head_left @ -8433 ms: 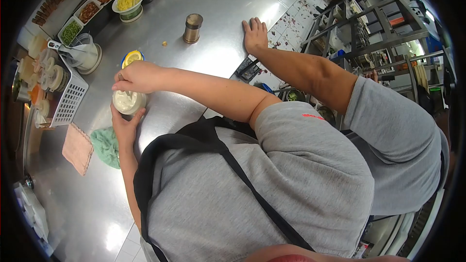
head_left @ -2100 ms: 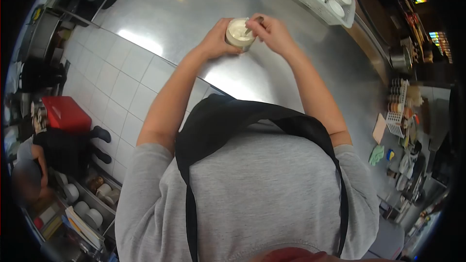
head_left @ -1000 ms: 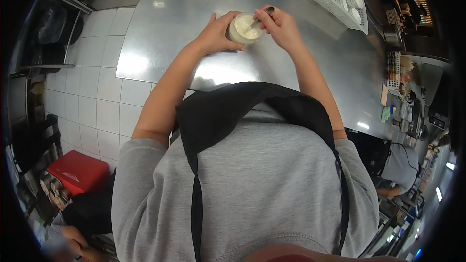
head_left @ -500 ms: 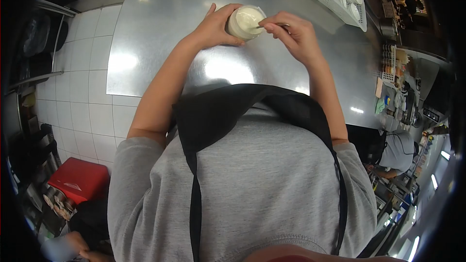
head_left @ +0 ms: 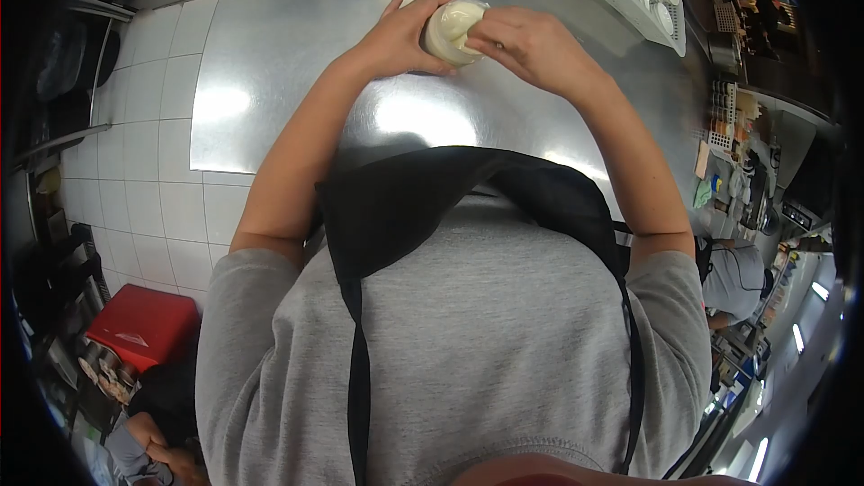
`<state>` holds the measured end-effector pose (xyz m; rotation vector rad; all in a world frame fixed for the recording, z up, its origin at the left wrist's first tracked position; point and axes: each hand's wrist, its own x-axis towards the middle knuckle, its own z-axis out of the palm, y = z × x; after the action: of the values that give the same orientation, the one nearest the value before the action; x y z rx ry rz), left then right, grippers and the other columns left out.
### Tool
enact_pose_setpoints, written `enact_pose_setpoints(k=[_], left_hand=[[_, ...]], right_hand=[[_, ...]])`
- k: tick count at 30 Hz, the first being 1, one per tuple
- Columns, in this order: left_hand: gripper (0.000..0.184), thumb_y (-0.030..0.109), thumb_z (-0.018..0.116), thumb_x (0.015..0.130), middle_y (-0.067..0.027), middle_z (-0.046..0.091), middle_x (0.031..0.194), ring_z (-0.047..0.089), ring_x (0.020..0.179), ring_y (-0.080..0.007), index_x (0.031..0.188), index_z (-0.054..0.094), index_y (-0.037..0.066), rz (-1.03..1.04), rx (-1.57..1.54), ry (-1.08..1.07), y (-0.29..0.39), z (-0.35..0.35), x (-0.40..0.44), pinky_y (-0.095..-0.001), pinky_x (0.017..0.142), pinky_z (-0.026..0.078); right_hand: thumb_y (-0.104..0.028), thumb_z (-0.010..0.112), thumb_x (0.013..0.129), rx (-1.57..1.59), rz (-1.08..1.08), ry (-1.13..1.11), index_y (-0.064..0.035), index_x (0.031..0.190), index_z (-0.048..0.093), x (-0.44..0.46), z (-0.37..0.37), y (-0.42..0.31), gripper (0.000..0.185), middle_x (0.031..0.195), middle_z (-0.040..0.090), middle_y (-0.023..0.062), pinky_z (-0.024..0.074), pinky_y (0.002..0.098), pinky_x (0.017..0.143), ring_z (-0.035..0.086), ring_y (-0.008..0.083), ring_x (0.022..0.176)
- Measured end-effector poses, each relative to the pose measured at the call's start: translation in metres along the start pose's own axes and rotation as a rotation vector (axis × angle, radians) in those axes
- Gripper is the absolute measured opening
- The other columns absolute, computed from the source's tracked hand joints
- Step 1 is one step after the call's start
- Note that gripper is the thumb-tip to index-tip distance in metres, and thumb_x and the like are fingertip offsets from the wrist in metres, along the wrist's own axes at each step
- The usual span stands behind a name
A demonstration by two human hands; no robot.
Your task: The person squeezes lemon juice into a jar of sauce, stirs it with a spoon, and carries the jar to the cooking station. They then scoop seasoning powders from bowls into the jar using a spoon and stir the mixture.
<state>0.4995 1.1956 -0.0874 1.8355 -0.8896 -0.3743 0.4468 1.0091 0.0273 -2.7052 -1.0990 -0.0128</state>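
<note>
A clear round tub (head_left: pixel 443 47) filled with a pale, creamy mass (head_left: pixel 463 16) stands at the far side of my body on the steel table (head_left: pixel 306 27). My left hand (head_left: pixel 402 40) is wrapped round its left side, thumb on the near side. Over the right part of the rim, my right hand (head_left: pixel 522 43) pinches a thin metal utensil, which the fingers now almost wholly hide. Its working end is down at the creamy mass, so its kind cannot be made out.
A white basket (head_left: pixel 661 36) of stacked white dishes stands at the table's far right. Behind the right edge are shelves and a co-worker in grey (head_left: pixel 733 279). Another person's arm (head_left: pixel 148 441) shows at lower left, near a red box (head_left: pixel 144 324).
My right hand has moved left and turned over the tub's rim, its elbow swinging outward. The creamy surface looks more disturbed. My left hand keeps its hold.
</note>
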Motion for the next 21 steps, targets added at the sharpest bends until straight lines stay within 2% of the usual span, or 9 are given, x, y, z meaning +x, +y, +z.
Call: enact_pose_setpoints(k=[3,5,7,8,10,12,16,18,21], left_hand=[[0.088,0.03,0.08,0.058,-0.0078,0.056,0.119,0.05,0.115,-0.0272,0.132,0.039,0.009,0.035,0.016,0.037,-0.007,0.006,0.0,-0.0502,0.112,0.005],[0.091,0.038,0.081,0.054,-0.0082,0.055,0.122,0.048,0.118,-0.0267,0.13,0.041,0.01,0.085,0.084,0.081,-0.015,0.009,0.004,-0.0526,0.109,0.015],[0.093,0.042,0.082,0.051,-0.0146,0.055,0.12,0.05,0.114,-0.0304,0.128,0.044,0.008,0.106,-0.148,0.02,-0.032,0.021,0.013,-0.0487,0.1,0.028],[0.092,0.043,0.082,0.05,-0.0153,0.056,0.119,0.05,0.114,-0.0309,0.127,0.046,0.008,0.112,-0.011,0.072,-0.018,0.018,0.009,-0.0483,0.1,0.028],[0.084,0.04,0.083,0.053,-0.0087,0.055,0.121,0.048,0.117,-0.0275,0.123,0.048,0.012,0.118,-0.1,-0.006,-0.015,0.015,0.015,-0.0541,0.103,0.017],[0.088,0.037,0.084,0.05,-0.0049,0.053,0.124,0.048,0.119,-0.0241,0.126,0.045,0.013,0.066,-0.011,0.015,-0.011,0.011,0.015,-0.0577,0.107,0.008],[0.093,0.033,0.085,0.048,-0.0028,0.053,0.124,0.048,0.12,-0.0227,0.128,0.042,0.014,-0.027,-0.006,0.019,-0.006,0.009,0.013,-0.0576,0.109,0.004],[0.094,0.033,0.085,0.048,-0.0023,0.053,0.124,0.048,0.12,-0.0225,0.128,0.041,0.014,-0.032,0.0,0.008,-0.005,0.007,0.013,-0.0575,0.109,0.005],[0.093,0.031,0.085,0.047,-0.0023,0.053,0.124,0.048,0.12,-0.0228,0.128,0.041,0.014,-0.022,-0.026,-0.002,-0.007,0.011,0.01,-0.0572,0.109,0.005]], right_hand=[[-0.023,0.057,0.089,0.092,0.124,0.153,-0.0032,0.088,0.061,0.003,0.005,0.006,0.021,0.078,0.06,0.0089,0.0465,0.0334,0.062,0.056,0.0251,0.066],[-0.027,0.052,0.092,0.327,0.458,0.154,-0.0009,0.089,0.061,0.003,-0.004,0.005,0.027,0.075,0.059,0.0135,0.0449,0.0375,0.063,0.056,0.0309,0.069],[-0.027,0.05,0.092,0.409,0.599,0.136,0.0001,0.091,0.063,-0.003,0.001,0.008,0.03,0.07,0.058,0.0124,0.043,0.0331,0.061,0.055,0.0221,0.063],[-0.027,0.049,0.092,0.466,0.612,0.162,0.0004,0.092,0.063,-0.009,0.007,0.01,0.03,0.069,0.058,0.0109,0.0425,0.0323,0.06,0.053,0.0191,0.062],[-0.023,0.051,0.092,0.587,0.706,0.229,0.0008,0.086,0.063,-0.014,0.019,0.015,0.027,0.067,0.057,0.0066,0.041,0.0272,0.057,0.052,0.0137,0.061],[-0.017,0.053,0.091,0.67,0.64,0.343,0.0011,0.084,0.063,-0.015,0.029,0.018,0.021,0.069,0.056,0.0057,0.0394,0.0262,0.054,0.051,0.0127,0.06],[-0.014,0.052,0.092,0.456,0.291,0.312,0.0021,0.083,0.06,-0.004,0.016,0.005,0.02,0.069,0.053,0.0074,0.0398,0.0271,0.056,0.05,0.0142,0.059],[-0.014,0.051,0.093,0.329,0.284,0.276,0.003,0.081,0.058,-0.005,0.015,0.006,0.022,0.069,0.052,0.0081,0.0404,0.0285,0.056,0.05,0.0144,0.06],[-0.017,0.05,0.094,0.41,0.365,0.259,0.0009,0.079,0.058,-0.006,0.015,0.008,0.025,0.066,0.052,0.0063,0.0387,0.0265,0.052,0.048,0.0109,0.057]])
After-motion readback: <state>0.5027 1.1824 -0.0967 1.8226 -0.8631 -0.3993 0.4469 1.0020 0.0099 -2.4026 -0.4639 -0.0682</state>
